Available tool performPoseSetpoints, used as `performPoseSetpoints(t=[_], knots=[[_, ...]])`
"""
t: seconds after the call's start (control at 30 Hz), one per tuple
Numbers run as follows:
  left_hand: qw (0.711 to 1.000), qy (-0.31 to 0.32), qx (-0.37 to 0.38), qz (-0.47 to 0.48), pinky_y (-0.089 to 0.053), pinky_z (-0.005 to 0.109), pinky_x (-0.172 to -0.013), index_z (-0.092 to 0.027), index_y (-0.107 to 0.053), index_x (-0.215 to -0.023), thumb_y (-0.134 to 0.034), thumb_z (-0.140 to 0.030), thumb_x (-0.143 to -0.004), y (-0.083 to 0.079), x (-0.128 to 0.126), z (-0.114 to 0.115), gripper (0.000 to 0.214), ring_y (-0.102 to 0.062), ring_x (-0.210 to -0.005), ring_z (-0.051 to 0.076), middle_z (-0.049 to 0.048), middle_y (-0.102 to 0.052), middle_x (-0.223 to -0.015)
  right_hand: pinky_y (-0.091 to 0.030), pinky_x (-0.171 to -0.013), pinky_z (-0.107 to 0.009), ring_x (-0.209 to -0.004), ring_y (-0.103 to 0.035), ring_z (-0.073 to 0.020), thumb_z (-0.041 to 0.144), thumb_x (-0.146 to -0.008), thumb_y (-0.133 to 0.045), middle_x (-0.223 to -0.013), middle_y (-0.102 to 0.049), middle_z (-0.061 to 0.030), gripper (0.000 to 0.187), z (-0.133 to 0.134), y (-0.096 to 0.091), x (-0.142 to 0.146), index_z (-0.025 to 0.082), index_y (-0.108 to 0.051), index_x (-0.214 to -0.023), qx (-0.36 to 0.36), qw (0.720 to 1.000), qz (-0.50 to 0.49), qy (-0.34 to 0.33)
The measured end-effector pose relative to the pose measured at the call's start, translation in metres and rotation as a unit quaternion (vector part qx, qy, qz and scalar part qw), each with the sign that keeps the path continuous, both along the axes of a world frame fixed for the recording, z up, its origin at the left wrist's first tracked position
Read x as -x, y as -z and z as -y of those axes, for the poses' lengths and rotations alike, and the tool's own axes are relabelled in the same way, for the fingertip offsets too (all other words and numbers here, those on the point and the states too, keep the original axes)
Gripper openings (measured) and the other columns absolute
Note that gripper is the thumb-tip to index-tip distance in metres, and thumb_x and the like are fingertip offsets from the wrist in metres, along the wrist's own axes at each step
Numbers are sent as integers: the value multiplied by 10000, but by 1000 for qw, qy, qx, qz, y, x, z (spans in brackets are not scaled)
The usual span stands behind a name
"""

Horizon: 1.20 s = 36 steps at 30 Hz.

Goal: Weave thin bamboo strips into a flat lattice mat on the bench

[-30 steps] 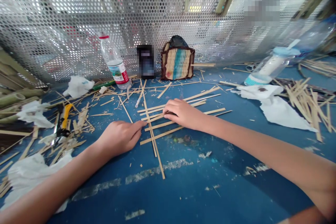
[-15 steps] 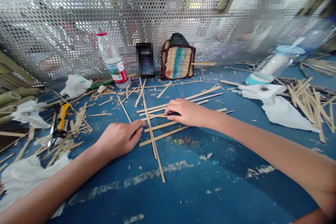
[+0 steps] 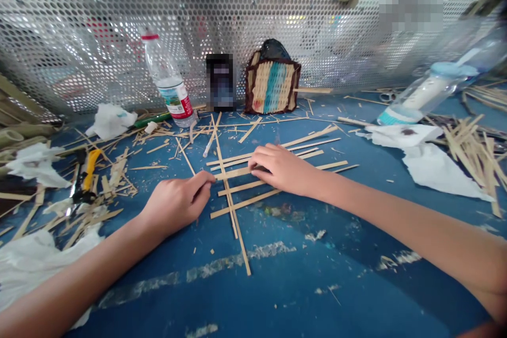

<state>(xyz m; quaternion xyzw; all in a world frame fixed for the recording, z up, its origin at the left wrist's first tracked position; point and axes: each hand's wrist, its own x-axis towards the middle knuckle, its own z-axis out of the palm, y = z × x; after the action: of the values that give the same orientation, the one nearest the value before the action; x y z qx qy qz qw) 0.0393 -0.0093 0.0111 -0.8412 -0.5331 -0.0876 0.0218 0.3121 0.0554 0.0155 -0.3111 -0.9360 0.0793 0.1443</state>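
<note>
Several pale bamboo strips lie crossed on the blue table in the middle of the head view. Two long strips (image 3: pixel 240 237) run away from me, and several others (image 3: pixel 253 203) lie across them, fanning out to the right. My left hand (image 3: pixel 180 198) rests at the left of the lattice, thumb and forefinger closed on the left end of one cross strip (image 3: pixel 233 173). Farther along that same strip, my right hand (image 3: pixel 273 166) is closed on it from above, with its fingers bent. The part under my right palm is hidden.
A water bottle (image 3: pixel 170 84), a dark phone-like object (image 3: pixel 221 84) and a small woven basket (image 3: pixel 275 87) stand by the perforated metal screen (image 3: pixel 245 16). At left are a yellow-black tool (image 3: pixel 89 174) and crumpled tissue (image 3: pixel 34 259). Tissue (image 3: pixel 431 161), a plastic cup (image 3: pixel 420 95) and loose strips (image 3: pixel 471 153) lie right.
The cross strip between my hands now shows a broader face, its left end at my left fingertips. Both hands stay close to where they were. The view has shifted slightly.
</note>
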Motion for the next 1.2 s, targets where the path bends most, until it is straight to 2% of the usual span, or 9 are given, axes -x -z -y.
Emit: performPoseSetpoints(t=[0.17,0.27,0.37,0.53,0.77,0.93,1.2], knots=[[999,42,-6,3,-382,273,-534,-242,-672,-1150,-334,-362,-1001,2,0,-1,388,-667,-573,187,5,-745,-720,-340,-856,-357,-952,-533,-223,208,-1001,-542,-1028,-670,-62,121,-3,-3,-4,181,-659,-991,-5,1000,8,-11],[998,65,-22,7,-374,270,-525,-244,-675,-1139,-325,-343,-1005,4,1,0,388,-651,-546,178,-1,-734,-691,-326,-854,-355,-948,-537,-217,194,-1004,-545,-1067,-671,-59,153,-1,-2,-3,204,-684,-1069,-11,1000,15,-21],[999,41,-26,3,-363,269,-512,-232,-667,-1121,-320,-344,-1001,3,1,2,384,-640,-526,180,1,-715,-656,-318,-848,-353,-943,-536,-212,194,-1015,-535,-1077,-671,-54,200,1,1,-1,231,-692,-1133,-20,999,11,-23],[1000,-16,-1,6,-353,270,-497,-211,-592,-1221,-320,-393,-998,-1,-2,4,395,-650,-524,198,-7,-696,-635,-320,-820,-342,-947,-525,-213,223,-1037,-502,-1076,-660,-61,218,3,6,6,225,-695,-1139,-26,999,-6,-30],[1000,23,-17,-9,-343,279,-496,-222,-657,-1124,-325,-361,-1000,1,-1,2,381,-645,-519,200,2,-703,-632,-311,-817,-341,-932,-519,-217,197,-1013,-532,-1044,-649,-61,197,-2,1,2,223,-699,-1114,-54,998,7,-37],[999,38,-32,-7,-347,282,-485,-229,-672,-1158,-339,-348,-1001,3,0,1,387,-653,-527,196,-2,-722,-649,-297,-826,-340,-923,-527,-202,153,-987,-528,-1043,-651,-50,211,-12,-5,-10,231,-700,-1083,-32,999,9,-30],[997,71,-26,17,-481,290,-564,-256,-711,-1178,-364,-334,-992,5,2,0,402,-723,-657,198,-4,-798,-889,-302,-825,-352,-909,-506,-219,153,-982,-502,-998,-643,-71,227,-7,-14,-9,205,-706,-1067,-73,995,60,-36]])
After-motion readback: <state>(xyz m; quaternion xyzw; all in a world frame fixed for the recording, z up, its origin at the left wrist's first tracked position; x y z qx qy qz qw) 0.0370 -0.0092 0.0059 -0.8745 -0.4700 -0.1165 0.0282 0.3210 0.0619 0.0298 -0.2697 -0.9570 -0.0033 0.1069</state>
